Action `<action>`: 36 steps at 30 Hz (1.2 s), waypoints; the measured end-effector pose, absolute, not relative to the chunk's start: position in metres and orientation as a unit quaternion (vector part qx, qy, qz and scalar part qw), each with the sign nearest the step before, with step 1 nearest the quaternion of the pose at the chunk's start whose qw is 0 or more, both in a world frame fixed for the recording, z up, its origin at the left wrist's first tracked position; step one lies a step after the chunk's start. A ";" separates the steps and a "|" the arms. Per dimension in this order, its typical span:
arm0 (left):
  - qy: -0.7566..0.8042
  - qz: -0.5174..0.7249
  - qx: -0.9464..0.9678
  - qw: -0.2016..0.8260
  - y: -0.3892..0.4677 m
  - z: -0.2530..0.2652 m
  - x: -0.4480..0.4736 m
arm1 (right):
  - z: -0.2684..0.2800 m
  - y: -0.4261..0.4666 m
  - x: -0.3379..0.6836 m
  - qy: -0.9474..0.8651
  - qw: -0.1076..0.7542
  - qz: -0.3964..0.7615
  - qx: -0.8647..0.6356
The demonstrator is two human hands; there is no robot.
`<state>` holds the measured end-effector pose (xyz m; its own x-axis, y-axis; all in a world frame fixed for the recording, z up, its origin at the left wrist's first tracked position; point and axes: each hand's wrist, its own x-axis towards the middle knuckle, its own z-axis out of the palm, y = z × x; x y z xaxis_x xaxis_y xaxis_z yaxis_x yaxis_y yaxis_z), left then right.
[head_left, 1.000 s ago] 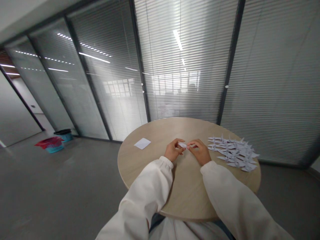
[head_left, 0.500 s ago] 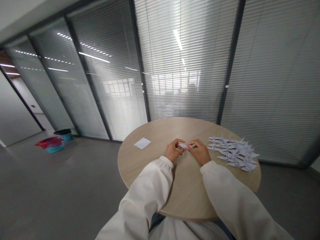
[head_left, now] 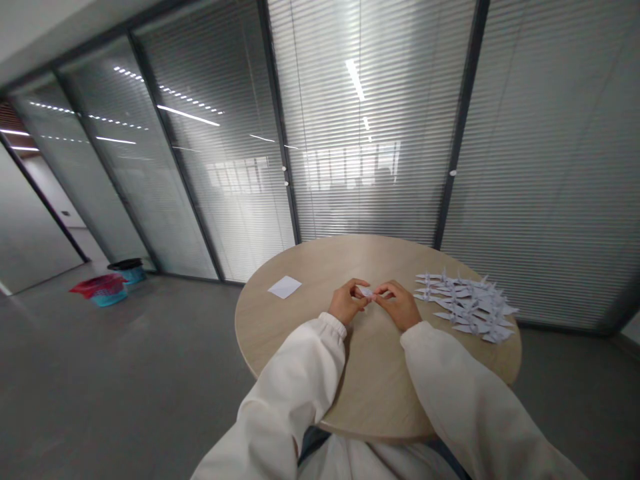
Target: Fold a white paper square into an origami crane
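Between my two hands, above the middle of the round table (head_left: 385, 373), is a small piece of folded white paper (head_left: 366, 292). My left hand (head_left: 347, 301) pinches its left side with thumb and fingers. From the other side, my right hand (head_left: 399, 305) grips the right end between thumb and forefinger. Fingers cover much of the paper, so its exact folds are hard to see. Many folded paper cranes (head_left: 473, 307) lie in a crowded group to the right of my right hand. Left of my hands, a square white sheet (head_left: 285, 287) rests flat.
A glass partition with blinds (head_left: 365, 187) stands right behind the table's far edge. On the grey floor at left are a bin with a red liner (head_left: 103, 290) and a bin with a black liner (head_left: 129, 270).
My right hand has shifted very slightly left, closer to my left hand. Both still hold the folded paper; the cranes and the square sheet have stayed in place.
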<state>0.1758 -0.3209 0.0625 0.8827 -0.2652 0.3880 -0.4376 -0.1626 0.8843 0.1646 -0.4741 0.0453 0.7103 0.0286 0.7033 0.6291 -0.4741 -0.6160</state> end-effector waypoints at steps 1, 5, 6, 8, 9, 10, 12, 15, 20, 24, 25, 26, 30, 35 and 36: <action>-0.234 0.070 0.757 0.605 -0.321 0.062 0.176 | 0.044 -0.474 0.165 -0.207 0.468 -0.319 -0.798; -0.243 0.063 0.750 0.612 -0.321 0.062 0.176 | 0.042 -0.475 0.168 -0.214 0.445 -0.337 -0.802; -0.246 0.060 0.747 0.614 -0.321 0.062 0.176 | 0.042 -0.475 0.168 -0.214 0.434 -0.347 -0.803; -0.251 0.052 0.740 0.622 -0.322 0.062 0.177 | 0.041 -0.476 0.168 -0.212 0.408 -0.365 -0.809; -0.252 0.047 0.736 0.626 -0.322 0.062 0.177 | 0.041 -0.476 0.167 -0.211 0.394 -0.372 -0.814; -0.252 0.043 0.733 0.631 -0.322 0.061 0.178 | 0.041 -0.476 0.167 -0.209 0.378 -0.379 -0.818; -0.250 0.034 0.728 0.638 -0.322 0.059 0.179 | 0.042 -0.475 0.165 -0.210 0.347 -0.389 -0.827; -0.248 0.023 0.723 0.644 -0.321 0.057 0.180 | 0.044 -0.474 0.161 -0.216 0.300 -0.398 -0.840; -0.241 0.034 0.712 0.658 -0.322 0.058 0.181 | 0.050 -0.471 0.154 -0.223 0.233 -0.399 -0.858; -0.212 0.034 0.705 0.676 -0.323 0.061 0.181 | 0.051 -0.468 0.152 -0.235 0.229 -0.392 -0.859; -0.208 0.030 0.702 0.680 -0.323 0.061 0.181 | 0.050 -0.468 0.152 -0.237 0.236 -0.390 -0.858; -0.207 0.025 0.699 0.684 -0.323 0.061 0.181 | 0.050 -0.468 0.152 -0.236 0.244 -0.388 -0.857; -0.214 0.012 0.687 0.695 -0.322 0.060 0.182 | 0.046 -0.469 0.154 -0.219 0.264 -0.386 -0.856; -0.217 0.006 0.683 0.698 -0.322 0.058 0.184 | 0.045 -0.470 0.154 -0.206 0.261 -0.385 -0.861; -0.214 0.004 0.683 0.698 -0.321 0.058 0.184 | 0.045 -0.469 0.154 -0.207 0.262 -0.382 -0.862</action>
<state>0.1840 -0.3215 0.0582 0.9086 -0.2863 0.3040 -0.2977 0.0666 0.9523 0.1542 -0.4693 0.0449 0.6228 0.1577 0.7664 0.5575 -0.7766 -0.2933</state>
